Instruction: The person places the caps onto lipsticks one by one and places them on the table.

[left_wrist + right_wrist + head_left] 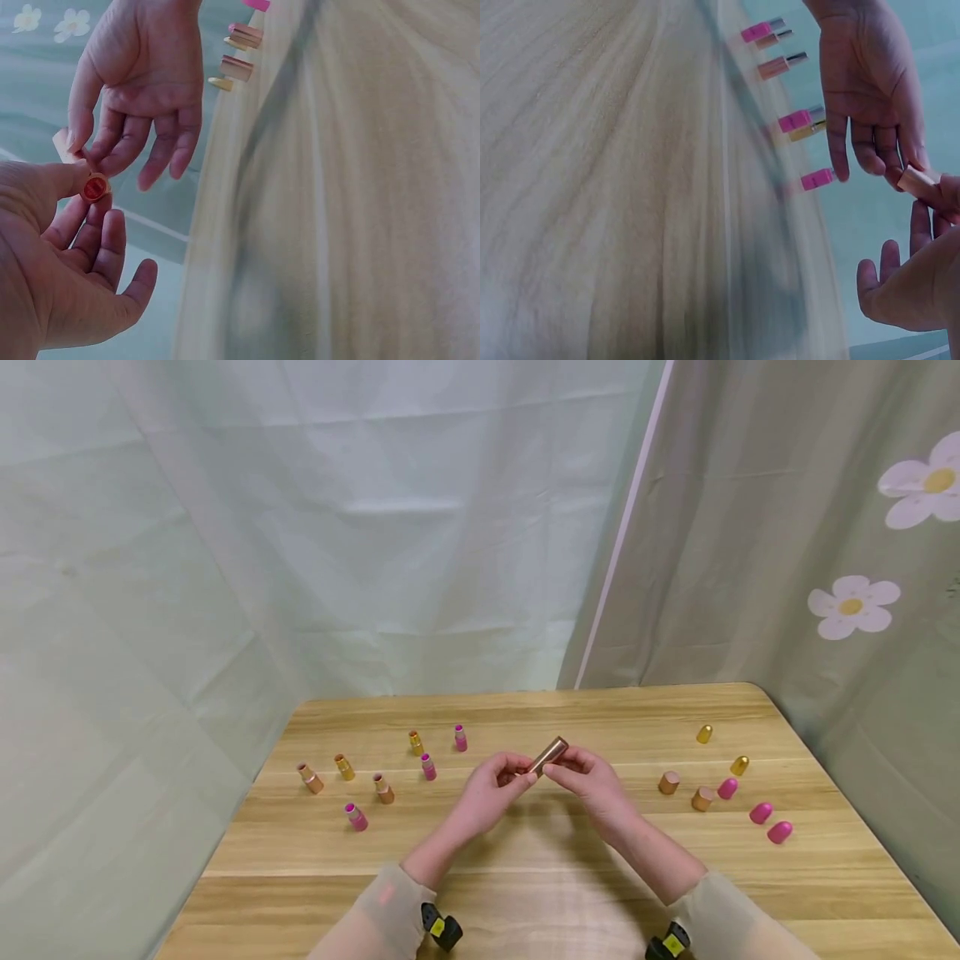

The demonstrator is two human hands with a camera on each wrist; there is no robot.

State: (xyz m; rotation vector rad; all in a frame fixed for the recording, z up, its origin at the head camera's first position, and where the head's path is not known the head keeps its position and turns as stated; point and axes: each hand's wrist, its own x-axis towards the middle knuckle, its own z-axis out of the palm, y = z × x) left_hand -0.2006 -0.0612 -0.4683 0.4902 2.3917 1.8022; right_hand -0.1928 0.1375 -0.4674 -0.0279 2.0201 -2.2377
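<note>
- Between the thumb and fingertips of the left grip (489, 789) and those of the right grip (596, 783), a copper tube (551, 755) is pinched from both sides, raised above the bench (540, 897).
- At the left grip sits the tube's nearer, lower end, whose round red-centred face shows in the left wrist view; the right grip has the farther, upper end, so the tube tilts across the gap.
- From this hold, the step appears to be fitting or parting a cap and base; which one cannot be told. Either way, the next move likely calls for keeping both ends in line while the hands press or pull.
- Left of the left grip stand uncapped bases: three pink (428, 767), two gold (344, 767) and two copper (383, 788).
- Right of the right grip, well apart from it, are loose caps: two copper (670, 782), two gold (739, 766) and three pink (761, 812).
</note>
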